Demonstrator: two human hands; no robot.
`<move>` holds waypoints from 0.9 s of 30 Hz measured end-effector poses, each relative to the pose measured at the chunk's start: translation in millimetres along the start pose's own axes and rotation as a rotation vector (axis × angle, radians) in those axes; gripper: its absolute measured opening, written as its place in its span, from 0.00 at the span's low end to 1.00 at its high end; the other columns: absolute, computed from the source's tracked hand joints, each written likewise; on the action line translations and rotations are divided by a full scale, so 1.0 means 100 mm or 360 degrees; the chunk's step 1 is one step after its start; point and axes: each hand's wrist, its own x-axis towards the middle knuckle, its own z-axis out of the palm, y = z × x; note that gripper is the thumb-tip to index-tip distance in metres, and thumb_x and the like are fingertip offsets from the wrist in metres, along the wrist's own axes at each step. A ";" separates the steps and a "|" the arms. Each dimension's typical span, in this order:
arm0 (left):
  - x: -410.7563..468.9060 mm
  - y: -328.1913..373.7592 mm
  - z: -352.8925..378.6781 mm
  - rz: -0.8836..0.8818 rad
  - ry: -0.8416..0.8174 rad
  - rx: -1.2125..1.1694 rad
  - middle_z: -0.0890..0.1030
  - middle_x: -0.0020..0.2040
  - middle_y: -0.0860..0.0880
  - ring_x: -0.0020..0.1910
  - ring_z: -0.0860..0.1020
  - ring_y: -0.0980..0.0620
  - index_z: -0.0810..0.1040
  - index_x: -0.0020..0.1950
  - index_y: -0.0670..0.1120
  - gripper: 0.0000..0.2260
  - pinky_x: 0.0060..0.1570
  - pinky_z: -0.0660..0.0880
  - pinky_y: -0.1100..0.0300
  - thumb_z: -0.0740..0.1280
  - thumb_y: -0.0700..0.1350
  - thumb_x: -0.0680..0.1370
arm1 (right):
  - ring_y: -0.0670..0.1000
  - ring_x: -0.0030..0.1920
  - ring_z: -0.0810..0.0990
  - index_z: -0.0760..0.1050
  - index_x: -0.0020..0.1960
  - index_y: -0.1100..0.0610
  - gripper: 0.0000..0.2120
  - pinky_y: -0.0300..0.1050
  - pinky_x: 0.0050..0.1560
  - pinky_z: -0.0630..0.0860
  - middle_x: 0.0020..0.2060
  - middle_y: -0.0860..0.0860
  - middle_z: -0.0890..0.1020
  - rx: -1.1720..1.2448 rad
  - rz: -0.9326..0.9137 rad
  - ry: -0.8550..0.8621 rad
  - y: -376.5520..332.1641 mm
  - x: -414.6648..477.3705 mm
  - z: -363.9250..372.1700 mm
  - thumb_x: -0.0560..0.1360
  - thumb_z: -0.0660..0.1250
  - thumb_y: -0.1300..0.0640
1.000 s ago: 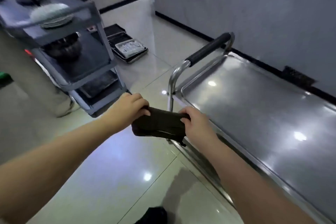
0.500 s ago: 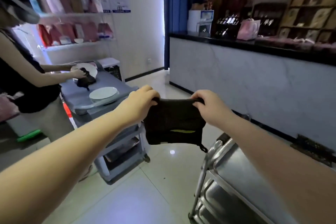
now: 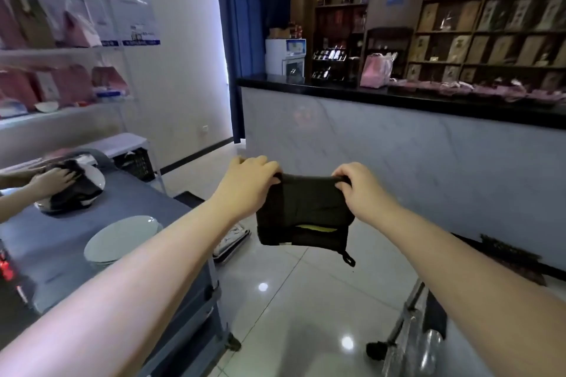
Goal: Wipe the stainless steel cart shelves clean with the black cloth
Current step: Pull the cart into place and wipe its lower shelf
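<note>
In mid-air above the floor (image 3: pixel 291 300), the black cloth (image 3: pixel 304 217) hangs between left hand (image 3: pixel 249 184) and right hand (image 3: pixel 363 190), fingers (image 3: pixel 269 171) clamped on its top corners; best fold it flat before lowering onto the cart (image 3: pixel 404 324).

I see my left hand (image 3: pixel 248 185) and right hand (image 3: pixel 363 191) gripping the top corners of the black cloth (image 3: pixel 303 217), which hangs in the air. Below and right of the cloth stands the steel cart (image 3: pixel 405 314). Left of the cloth, a grey cart (image 3: pixel 46 249) carries stacked plates (image 3: pixel 122 239).
</note>
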 end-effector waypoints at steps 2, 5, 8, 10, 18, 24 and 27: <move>0.43 -0.21 0.21 0.0049 -0.0016 -0.0011 0.78 0.56 0.51 0.56 0.76 0.47 0.76 0.59 0.51 0.10 0.57 0.65 0.50 0.58 0.48 0.82 | 0.52 0.51 0.74 0.74 0.49 0.54 0.06 0.47 0.51 0.70 0.50 0.51 0.75 -0.0008 0.0012 0.0026 0.15 0.43 0.05 0.80 0.62 0.63; 1.03 -0.51 0.55 0.0046 0.0022 -0.0028 0.77 0.55 0.52 0.56 0.76 0.48 0.76 0.59 0.52 0.10 0.59 0.64 0.50 0.57 0.49 0.82 | 0.49 0.49 0.73 0.75 0.51 0.54 0.05 0.43 0.48 0.66 0.49 0.49 0.74 -0.0070 -0.0059 0.0081 0.39 1.15 0.10 0.79 0.63 0.62; 1.63 -0.76 0.90 0.0004 0.0072 -0.0056 0.77 0.55 0.53 0.55 0.76 0.49 0.75 0.58 0.52 0.10 0.58 0.63 0.51 0.56 0.49 0.83 | 0.47 0.48 0.72 0.76 0.52 0.54 0.06 0.41 0.48 0.66 0.48 0.47 0.74 -0.0123 -0.0108 0.0125 0.62 1.85 0.13 0.79 0.63 0.63; 2.07 -0.93 1.11 -0.0004 0.0079 -0.0039 0.77 0.55 0.53 0.55 0.76 0.49 0.75 0.58 0.53 0.10 0.58 0.62 0.51 0.55 0.49 0.83 | 0.47 0.47 0.71 0.76 0.52 0.55 0.06 0.41 0.47 0.66 0.47 0.47 0.73 -0.0163 -0.0096 0.0159 0.77 2.29 0.16 0.79 0.62 0.63; 4.05 -1.33 2.05 0.0203 0.0313 -0.0170 0.78 0.51 0.52 0.51 0.76 0.48 0.77 0.56 0.53 0.08 0.54 0.61 0.51 0.59 0.48 0.82 | 0.49 0.49 0.72 0.78 0.55 0.58 0.08 0.42 0.50 0.66 0.48 0.50 0.75 -0.0303 0.0074 0.0445 1.62 3.90 0.06 0.79 0.63 0.63; 5.77 -1.06 2.97 0.0497 0.0282 -0.0351 0.78 0.53 0.54 0.54 0.76 0.50 0.76 0.58 0.54 0.09 0.57 0.60 0.51 0.58 0.49 0.82 | 0.55 0.60 0.75 0.78 0.62 0.58 0.13 0.44 0.60 0.69 0.58 0.55 0.79 -0.0449 0.0363 0.0521 2.60 4.72 -0.20 0.79 0.63 0.63; 6.59 -0.69 3.28 0.0630 0.0303 -0.0415 0.79 0.54 0.53 0.52 0.77 0.50 0.76 0.59 0.54 0.09 0.56 0.60 0.51 0.58 0.49 0.82 | 0.55 0.61 0.75 0.76 0.65 0.57 0.14 0.46 0.61 0.71 0.61 0.54 0.78 -0.0479 0.0546 0.0605 3.07 5.05 -0.52 0.80 0.63 0.63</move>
